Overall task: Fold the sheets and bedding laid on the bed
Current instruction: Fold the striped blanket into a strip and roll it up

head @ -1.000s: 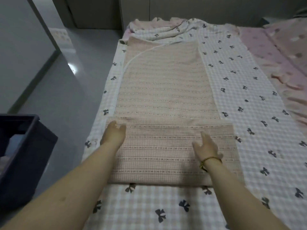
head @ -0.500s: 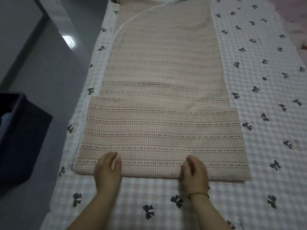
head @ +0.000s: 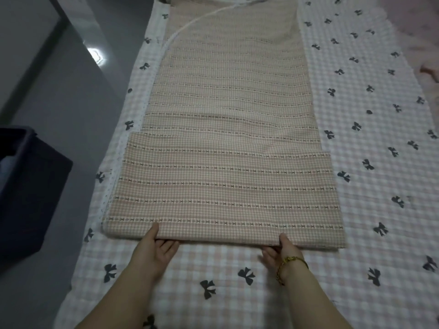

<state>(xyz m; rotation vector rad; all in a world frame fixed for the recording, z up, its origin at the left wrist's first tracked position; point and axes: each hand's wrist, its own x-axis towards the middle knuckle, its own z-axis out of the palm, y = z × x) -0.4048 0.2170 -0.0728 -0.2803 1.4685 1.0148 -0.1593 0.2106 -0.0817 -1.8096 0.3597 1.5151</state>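
Observation:
A beige checked sheet (head: 225, 143) with dotted stripes lies in a long strip down the bed, its near end doubled back into a wider folded band. My left hand (head: 154, 250) grips the band's near folded edge, thumb on top and fingers tucked under the cloth. My right hand (head: 280, 254), with a gold bracelet at the wrist, holds the same edge further right, thumb on top and fingers beneath. Under it all lies a white and pink checked bed cover (head: 370, 148) printed with dark bows.
A dark blue bin (head: 28, 193) stands on the grey floor (head: 71, 110) left of the bed. Pink bedding (head: 425, 36) lies at the far right. The bed's left edge runs close beside the sheet.
Both hands slid back from the folded band's top to its near edge, then turned so their fingers went under the fold. My view tilted down and closer.

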